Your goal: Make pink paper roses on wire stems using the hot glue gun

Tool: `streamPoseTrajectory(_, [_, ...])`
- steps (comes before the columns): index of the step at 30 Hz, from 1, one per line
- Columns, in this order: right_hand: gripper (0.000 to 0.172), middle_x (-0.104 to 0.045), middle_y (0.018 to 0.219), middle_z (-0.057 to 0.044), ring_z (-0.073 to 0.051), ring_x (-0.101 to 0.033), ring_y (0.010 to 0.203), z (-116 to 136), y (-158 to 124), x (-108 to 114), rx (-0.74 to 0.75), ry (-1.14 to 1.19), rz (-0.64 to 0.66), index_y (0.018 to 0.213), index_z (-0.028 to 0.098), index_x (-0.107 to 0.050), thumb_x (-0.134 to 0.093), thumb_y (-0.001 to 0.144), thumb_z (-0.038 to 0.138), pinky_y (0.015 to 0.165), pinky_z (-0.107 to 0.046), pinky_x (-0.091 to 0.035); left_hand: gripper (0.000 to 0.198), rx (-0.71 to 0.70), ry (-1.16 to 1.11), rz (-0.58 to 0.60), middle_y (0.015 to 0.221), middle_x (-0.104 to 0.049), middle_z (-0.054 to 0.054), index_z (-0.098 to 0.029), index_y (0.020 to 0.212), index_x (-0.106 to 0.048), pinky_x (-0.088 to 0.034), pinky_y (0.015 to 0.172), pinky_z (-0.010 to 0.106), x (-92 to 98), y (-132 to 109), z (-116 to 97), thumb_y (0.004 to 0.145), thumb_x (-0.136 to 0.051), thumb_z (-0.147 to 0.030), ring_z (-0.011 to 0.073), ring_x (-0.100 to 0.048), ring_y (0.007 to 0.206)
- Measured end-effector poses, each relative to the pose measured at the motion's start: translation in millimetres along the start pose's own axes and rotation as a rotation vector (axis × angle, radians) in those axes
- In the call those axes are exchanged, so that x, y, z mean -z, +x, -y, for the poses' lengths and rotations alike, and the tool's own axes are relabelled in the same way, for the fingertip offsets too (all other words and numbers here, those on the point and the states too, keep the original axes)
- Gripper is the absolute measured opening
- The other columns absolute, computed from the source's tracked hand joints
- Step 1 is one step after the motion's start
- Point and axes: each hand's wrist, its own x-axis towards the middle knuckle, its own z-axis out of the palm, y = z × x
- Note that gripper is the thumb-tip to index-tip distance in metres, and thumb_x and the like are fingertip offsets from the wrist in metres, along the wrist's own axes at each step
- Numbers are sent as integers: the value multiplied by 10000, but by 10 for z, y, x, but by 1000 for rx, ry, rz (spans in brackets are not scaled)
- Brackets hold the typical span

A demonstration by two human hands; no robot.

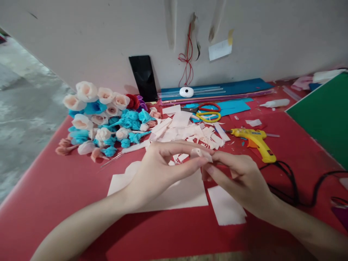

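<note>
The fingertips hid much of the small piece of pale pink paper (201, 154), and from where I stood I couldn't make out its full shape; it looked curled. Both forearms ran out of the head view at its near edge. A green board (326, 116) was cut off on the right, and so was a purple thing (340, 214) below it, too little of it showing to name. Loose paper scraps (174, 127) covered part of the scissors (199, 108), so I couldn't tell whether the red and yellow loops belonged to one pair.

The left hand (154, 170) reached in from the near left, its index finger arched over and its thumb stretched below, the two pinching the paper near their tips. The right hand (241, 175) came from the near right, thumb and index finger closed in on the paper's right end; its other fingers were curled under, in shadow and hard to see.

The little piece sat between the two sets of fingertips, raised above the red table (67, 224). Below the left hand lay a large pale pink sheet (174, 197), partly covered by it, and just right of that a smaller rectangle of paper (227, 207). A yellow glue gun (252, 137) lay beyond the right hand, paper flowers (87, 90) far left.
</note>
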Motion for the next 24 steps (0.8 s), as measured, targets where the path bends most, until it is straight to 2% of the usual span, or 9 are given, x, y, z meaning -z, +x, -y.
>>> streamPoseTrajectory(3, [131,-611,606,41,-51,-563,520,-14,-7,-5,-32,-4,22,729,158,-573,-499,822,101,512,-143,-426,111,-6,27,15,857,-740,-37,-237,775,-735,-546,770,176,15,10,-15,765,-647,-170,120,-674,853])
streamPoseTrajectory(6, [95,-610,606,39,-57,-572,526,-28,-9,-9,-35,10,33,807,152,-584,-501,823,107,516,-149,-432,124,-31,75,26,918,-728,-40,-249,785,-737,-541,773,182,31,9,-30,772,-640,-173,125,-660,900])
streamPoseTrajectory(12, [114,-626,641,41,-54,-579,530,-23,1,-18,-47,6,33,887,157,-586,-517,812,104,521,-140,-438,172,-16,121,57,976,-705,-13,-258,819,-739,-535,672,229,50,10,-32,785,-605,-155,165,-642,910])
streamPoseTrajectory(18, [111,-587,597,31,-63,-549,527,-37,7,-14,-29,-7,85,759,156,-573,-496,831,120,520,-167,-425,232,40,101,107,936,-693,-2,-237,770,-734,-528,628,257,76,25,-38,761,-567,-76,169,-637,808])
streamPoseTrajectory(21, [150,-575,579,26,-63,-543,512,-26,7,1,-69,82,101,700,154,-535,-482,838,128,495,-168,-424,198,42,95,89,1001,-676,-2,-231,838,-721,-517,657,255,69,31,-41,749,-602,-100,173,-624,860])
streamPoseTrajectory(24, [141,-587,584,17,-71,-564,519,13,11,15,-133,217,80,723,153,-528,-470,851,146,495,-165,-456,170,23,69,70,1084,-654,-2,-234,884,-708,-507,721,259,52,35,-36,747,-643,-157,180,-606,937])
